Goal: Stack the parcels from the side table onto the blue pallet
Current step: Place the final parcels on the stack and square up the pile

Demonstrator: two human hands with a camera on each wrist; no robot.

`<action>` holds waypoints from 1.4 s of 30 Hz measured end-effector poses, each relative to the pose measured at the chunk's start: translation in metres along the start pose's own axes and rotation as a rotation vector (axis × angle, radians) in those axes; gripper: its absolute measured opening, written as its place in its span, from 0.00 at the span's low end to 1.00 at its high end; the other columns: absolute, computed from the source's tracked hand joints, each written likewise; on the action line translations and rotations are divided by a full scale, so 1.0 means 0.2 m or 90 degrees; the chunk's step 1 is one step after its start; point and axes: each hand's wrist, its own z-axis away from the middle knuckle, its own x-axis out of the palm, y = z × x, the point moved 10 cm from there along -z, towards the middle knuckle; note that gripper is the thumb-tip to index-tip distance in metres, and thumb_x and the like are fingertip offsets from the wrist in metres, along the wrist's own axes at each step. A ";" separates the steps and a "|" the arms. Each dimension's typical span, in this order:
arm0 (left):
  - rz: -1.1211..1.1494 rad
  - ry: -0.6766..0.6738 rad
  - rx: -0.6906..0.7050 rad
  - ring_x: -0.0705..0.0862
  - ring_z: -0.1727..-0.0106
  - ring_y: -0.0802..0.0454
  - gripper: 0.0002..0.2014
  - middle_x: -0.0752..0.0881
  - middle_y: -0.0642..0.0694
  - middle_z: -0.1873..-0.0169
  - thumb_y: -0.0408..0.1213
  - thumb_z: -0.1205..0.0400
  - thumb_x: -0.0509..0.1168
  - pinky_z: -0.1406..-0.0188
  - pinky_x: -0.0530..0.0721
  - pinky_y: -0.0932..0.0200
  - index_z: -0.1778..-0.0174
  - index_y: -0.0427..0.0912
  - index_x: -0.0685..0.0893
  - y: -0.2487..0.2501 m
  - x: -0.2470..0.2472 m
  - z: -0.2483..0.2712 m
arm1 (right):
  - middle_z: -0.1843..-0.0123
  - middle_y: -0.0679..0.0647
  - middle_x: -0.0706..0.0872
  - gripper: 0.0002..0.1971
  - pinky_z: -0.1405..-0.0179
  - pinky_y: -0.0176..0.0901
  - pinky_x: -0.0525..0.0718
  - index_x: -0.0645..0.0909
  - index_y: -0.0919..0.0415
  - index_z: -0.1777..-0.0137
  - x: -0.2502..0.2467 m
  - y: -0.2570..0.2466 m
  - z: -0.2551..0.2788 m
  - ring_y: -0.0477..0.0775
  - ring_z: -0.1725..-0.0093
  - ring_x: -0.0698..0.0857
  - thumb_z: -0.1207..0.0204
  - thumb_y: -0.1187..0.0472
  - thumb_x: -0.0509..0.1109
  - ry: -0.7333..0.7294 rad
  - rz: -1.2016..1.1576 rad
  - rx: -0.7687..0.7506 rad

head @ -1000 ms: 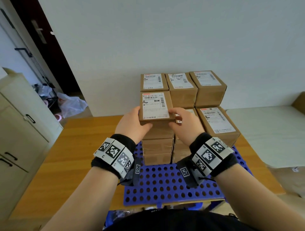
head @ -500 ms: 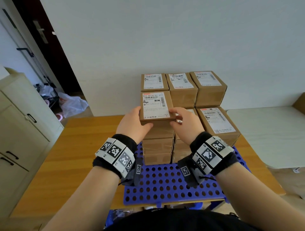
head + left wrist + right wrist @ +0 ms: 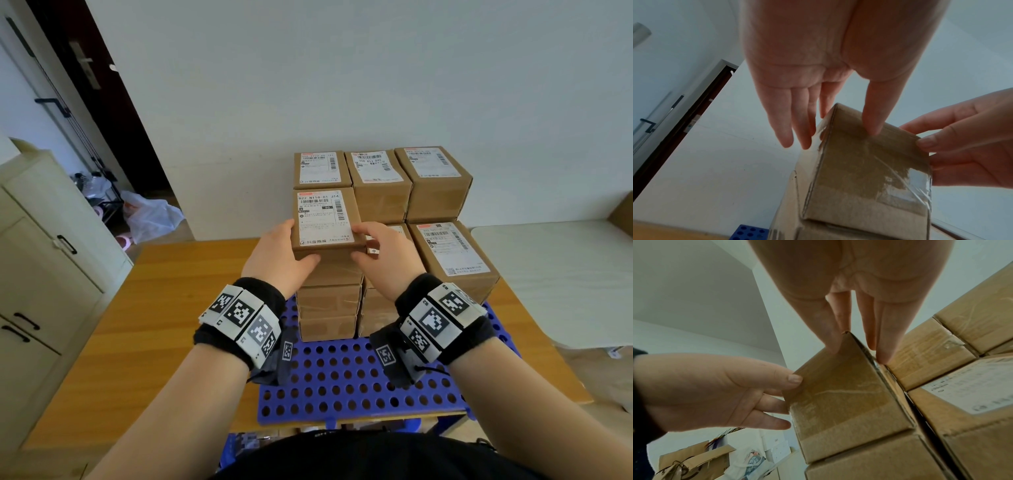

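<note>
A brown parcel (image 3: 323,219) with a white label sits on top of the front-left stack on the blue pallet (image 3: 342,383). My left hand (image 3: 291,250) grips its near left corner, thumb on the front face and fingers along the left side. At the near right corner my right hand (image 3: 363,243) grips it, thumb in front and fingers on the right side. The left wrist view shows the parcel (image 3: 869,170) under my left hand (image 3: 830,129). In the right wrist view the parcel (image 3: 842,399) lies below my right hand (image 3: 857,352).
Three taller stacks of parcels (image 3: 376,168) stand behind, and a lower parcel (image 3: 452,250) sits to the right. The pallet lies on a wooden table (image 3: 137,325). A white side table (image 3: 565,274) is at the right, a cream cabinet (image 3: 44,257) at the left.
</note>
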 end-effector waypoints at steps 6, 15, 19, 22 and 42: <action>-0.018 0.014 0.023 0.74 0.29 0.51 0.33 0.74 0.48 0.28 0.50 0.21 0.67 0.37 0.75 0.57 0.21 0.47 0.63 0.03 -0.03 0.03 | 0.32 0.51 0.80 0.22 0.34 0.45 0.79 0.73 0.56 0.28 -0.01 -0.02 0.02 0.51 0.33 0.78 0.23 0.65 0.67 0.016 0.000 -0.001; -0.010 0.000 0.076 0.75 0.29 0.51 0.31 0.76 0.49 0.29 0.50 0.21 0.66 0.34 0.75 0.55 0.22 0.49 0.66 0.05 -0.05 0.08 | 0.30 0.52 0.77 0.23 0.32 0.45 0.77 0.72 0.54 0.27 -0.01 -0.01 0.12 0.51 0.32 0.77 0.22 0.64 0.66 0.045 0.025 0.032; -0.002 -0.012 0.100 0.72 0.27 0.50 0.31 0.73 0.47 0.27 0.51 0.20 0.65 0.32 0.73 0.53 0.22 0.48 0.65 0.08 -0.06 0.13 | 0.29 0.53 0.76 0.23 0.31 0.49 0.77 0.70 0.55 0.27 -0.02 0.02 0.19 0.52 0.31 0.76 0.22 0.64 0.66 0.084 0.005 0.072; -0.020 0.017 0.143 0.69 0.25 0.48 0.30 0.72 0.46 0.27 0.49 0.20 0.64 0.29 0.70 0.53 0.22 0.46 0.66 0.15 -0.11 0.18 | 0.29 0.53 0.76 0.24 0.31 0.50 0.77 0.70 0.56 0.26 -0.06 0.06 0.25 0.52 0.31 0.76 0.22 0.62 0.66 0.111 0.012 0.105; -0.013 -0.138 0.318 0.71 0.27 0.50 0.22 0.75 0.48 0.28 0.47 0.18 0.63 0.30 0.70 0.52 0.27 0.48 0.74 1.43 0.68 0.49 | 0.33 0.54 0.79 0.18 0.35 0.50 0.78 0.77 0.56 0.33 -1.08 0.91 0.80 0.54 0.35 0.78 0.24 0.60 0.68 0.224 0.031 0.206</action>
